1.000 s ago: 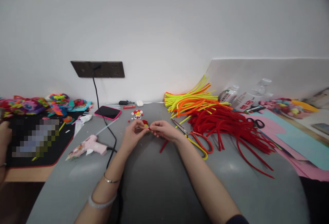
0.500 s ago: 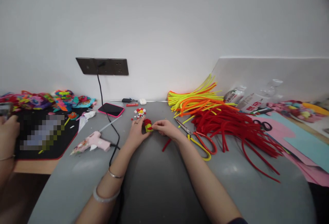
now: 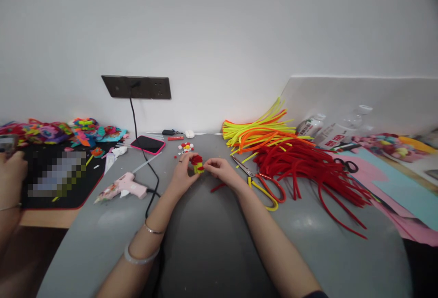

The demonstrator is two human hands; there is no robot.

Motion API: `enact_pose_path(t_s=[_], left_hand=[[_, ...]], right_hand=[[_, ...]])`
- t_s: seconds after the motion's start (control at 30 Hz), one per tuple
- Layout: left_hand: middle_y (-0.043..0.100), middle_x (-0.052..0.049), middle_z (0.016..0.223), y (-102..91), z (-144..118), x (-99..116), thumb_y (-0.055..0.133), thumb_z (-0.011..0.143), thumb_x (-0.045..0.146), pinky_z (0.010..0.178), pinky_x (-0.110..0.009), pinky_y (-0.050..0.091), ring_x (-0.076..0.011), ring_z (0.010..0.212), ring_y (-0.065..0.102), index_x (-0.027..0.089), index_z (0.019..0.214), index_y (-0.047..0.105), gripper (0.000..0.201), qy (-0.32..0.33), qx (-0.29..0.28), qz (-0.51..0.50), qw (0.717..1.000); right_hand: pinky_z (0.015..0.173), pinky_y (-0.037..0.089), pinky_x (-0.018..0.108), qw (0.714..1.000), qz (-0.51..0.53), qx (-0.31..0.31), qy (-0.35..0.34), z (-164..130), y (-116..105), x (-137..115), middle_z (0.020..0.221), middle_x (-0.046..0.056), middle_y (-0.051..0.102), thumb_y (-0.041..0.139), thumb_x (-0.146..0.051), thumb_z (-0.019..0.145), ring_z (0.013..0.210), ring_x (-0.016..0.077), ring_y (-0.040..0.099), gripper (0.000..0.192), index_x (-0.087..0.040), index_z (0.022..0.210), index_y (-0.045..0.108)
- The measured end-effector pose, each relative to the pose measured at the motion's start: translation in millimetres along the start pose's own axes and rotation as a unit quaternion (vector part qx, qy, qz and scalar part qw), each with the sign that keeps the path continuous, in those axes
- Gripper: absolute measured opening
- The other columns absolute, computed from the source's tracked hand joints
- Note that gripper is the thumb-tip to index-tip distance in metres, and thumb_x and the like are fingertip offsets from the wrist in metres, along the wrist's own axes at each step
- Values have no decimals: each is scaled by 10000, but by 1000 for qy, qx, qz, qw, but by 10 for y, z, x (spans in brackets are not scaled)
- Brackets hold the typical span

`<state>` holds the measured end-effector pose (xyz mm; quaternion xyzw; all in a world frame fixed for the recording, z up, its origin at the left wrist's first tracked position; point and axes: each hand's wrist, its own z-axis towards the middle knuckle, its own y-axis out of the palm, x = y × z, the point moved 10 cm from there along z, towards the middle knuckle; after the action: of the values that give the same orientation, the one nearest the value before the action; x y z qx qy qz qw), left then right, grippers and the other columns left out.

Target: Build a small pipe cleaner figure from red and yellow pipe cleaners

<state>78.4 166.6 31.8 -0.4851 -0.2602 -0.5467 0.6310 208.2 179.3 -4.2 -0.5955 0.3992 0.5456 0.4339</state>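
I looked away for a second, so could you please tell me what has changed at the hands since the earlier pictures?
The left hand and right hand still pinch the small red and yellow piece, which now stands more upright and shows more between the fingertips. The red pipe cleaner trails from the right hand as before. Glue gun and scissors stayed put.

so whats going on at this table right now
A person sits at a grey table and holds a small red and yellow pipe-cleaner piece between both hands: the left hand grips it from the left, the right hand pinches it from the right. Scissors and a pile of red pipe cleaners lie to the right, a pink glue gun to the left. Another person's hand shows at the far left edge.
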Motion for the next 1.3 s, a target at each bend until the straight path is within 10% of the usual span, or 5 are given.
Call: enact_pose_path(t_s=[0.5, 0.8, 1.3], left_hand=[[574, -116, 1215, 112, -10, -191, 739, 715, 270, 1026, -492, 395, -306, 1165, 519, 220, 1256, 532, 582, 28, -43, 238, 970], [512, -93, 1347, -35, -42, 221, 678, 816, 332, 1091, -501, 320, -290, 1296, 412, 226, 853, 683, 112, 82, 21, 193, 977], [576, -106, 1267, -36, -32, 235, 602, 825, 218, 1073, -502, 325, -275, 1243, 497, 204, 778, 621, 53, 81, 31, 163, 983]], right_hand=[[575, 467, 248, 993, 113, 18, -34, -38, -72, -51, 674, -1, 666, 762, -465, 681, 599, 130, 619, 349, -184, 737, 562], [738, 504, 307, 985, 125, 11, -118, -38, -15, -220, 826, 14, 667, 777, -362, 698, 762, 152, 633, 278, -194, 820, 591], [662, 461, 286, 986, 73, 9, -150, -64, 35, -267, 757, -20, 589, 749, -388, 736, 666, 136, 566, 354, -225, 959, 528]])
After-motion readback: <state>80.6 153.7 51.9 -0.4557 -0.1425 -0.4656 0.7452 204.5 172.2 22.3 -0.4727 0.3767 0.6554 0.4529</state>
